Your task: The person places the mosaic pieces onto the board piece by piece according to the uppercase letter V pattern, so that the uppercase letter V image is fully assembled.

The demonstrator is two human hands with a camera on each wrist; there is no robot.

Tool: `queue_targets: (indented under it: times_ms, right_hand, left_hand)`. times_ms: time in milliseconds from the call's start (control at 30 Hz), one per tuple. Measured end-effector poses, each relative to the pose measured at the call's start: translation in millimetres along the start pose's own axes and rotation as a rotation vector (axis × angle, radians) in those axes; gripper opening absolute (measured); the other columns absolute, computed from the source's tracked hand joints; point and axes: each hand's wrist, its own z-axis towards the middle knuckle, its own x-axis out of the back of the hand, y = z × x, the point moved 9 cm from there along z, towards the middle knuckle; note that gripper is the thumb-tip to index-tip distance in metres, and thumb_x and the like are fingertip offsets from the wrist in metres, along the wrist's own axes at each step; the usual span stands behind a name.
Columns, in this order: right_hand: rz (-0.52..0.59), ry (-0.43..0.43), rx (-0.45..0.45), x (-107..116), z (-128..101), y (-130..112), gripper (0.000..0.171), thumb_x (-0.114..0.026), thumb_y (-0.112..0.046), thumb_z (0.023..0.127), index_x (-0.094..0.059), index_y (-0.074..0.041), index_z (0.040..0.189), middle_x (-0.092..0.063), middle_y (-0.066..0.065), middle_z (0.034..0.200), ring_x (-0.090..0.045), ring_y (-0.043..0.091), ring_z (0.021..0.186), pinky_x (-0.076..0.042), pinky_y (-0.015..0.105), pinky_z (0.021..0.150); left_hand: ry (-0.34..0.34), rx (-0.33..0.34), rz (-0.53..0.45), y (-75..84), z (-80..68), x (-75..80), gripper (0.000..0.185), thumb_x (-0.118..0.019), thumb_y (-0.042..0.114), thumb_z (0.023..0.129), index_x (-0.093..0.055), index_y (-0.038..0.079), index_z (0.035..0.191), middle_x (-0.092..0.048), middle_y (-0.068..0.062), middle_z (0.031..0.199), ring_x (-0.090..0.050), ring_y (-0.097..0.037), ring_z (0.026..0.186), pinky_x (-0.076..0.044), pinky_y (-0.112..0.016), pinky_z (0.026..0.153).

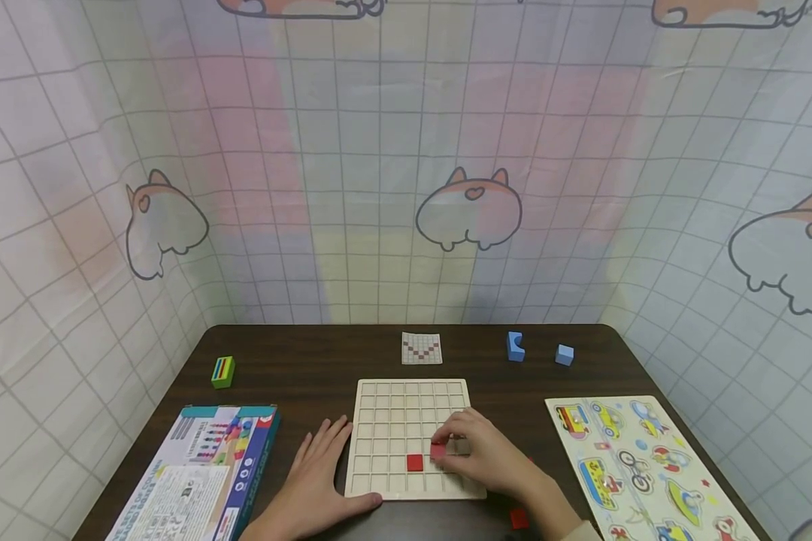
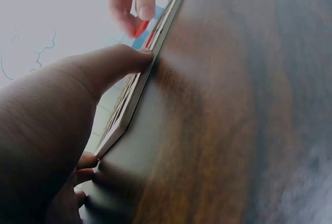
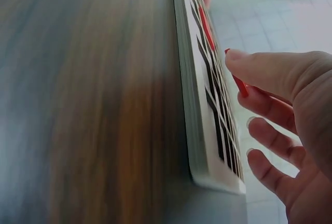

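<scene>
The right hand [image 1: 490, 454] is pinching a small red square tile [image 1: 438, 451] over the pale wooden grid board [image 1: 379, 421], just right of another red tile [image 1: 415, 463]; the left hand [image 1: 321, 469], fingers flat and relaxed, is steadying the board's left edge.

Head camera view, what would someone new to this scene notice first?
The wooden grid board at the table's middle draws the eye, with one red square tile already seated in a cell. The right hand pinches a second red tile just above the board beside it, while the left hand rests flat on the table against the board's left edge.
</scene>
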Motion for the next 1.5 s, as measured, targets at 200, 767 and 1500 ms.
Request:
queue_targets:
  times_ms: [200,767,1500]
  right_hand:
    - [-0.006,-0.010,0.027,-8.9,11.4,-9.4,0.017,-0.088,-0.029,0.098,-0.083,-0.025,0.114,-0.076,-0.012,0.115,-0.061,0.014,0.111,-0.055,0.033,0.099]
    - [-0.021,0.018,0.058,-33.5,38.0,-29.6,0.018,-0.089,-0.022,0.094,-0.084,-0.023,0.111,-0.078,-0.011,0.114,-0.060,0.015,0.105,-0.051,0.038,0.100]
    - [0.022,-0.040,-0.036,-46.7,53.0,-23.9,0.020,-0.088,-0.023,0.093,-0.086,-0.023,0.112,-0.075,-0.009,0.107,-0.054,0.012,0.103,-0.043,0.033,0.093]
  left_hand:
    - [0.001,-0.005,0.000,0.3,-0.2,0.2,0.136,-0.079,0.095,0.070,-0.039,0.016,0.173,-0.034,-0.008,0.183,-0.021,-0.040,0.173,-0.013,-0.073,0.138]
    - [0.002,-0.012,0.017,-1.0,0.9,-0.9,0.136,-0.077,0.096,0.071,-0.039,0.015,0.173,-0.034,-0.009,0.182,-0.022,-0.041,0.173,-0.015,-0.073,0.137]
    - [0.011,-0.027,0.010,0.6,-0.4,1.1,0.134,-0.078,0.094,0.072,-0.040,0.014,0.173,-0.035,-0.010,0.182,-0.022,-0.042,0.172,-0.015,-0.073,0.137]
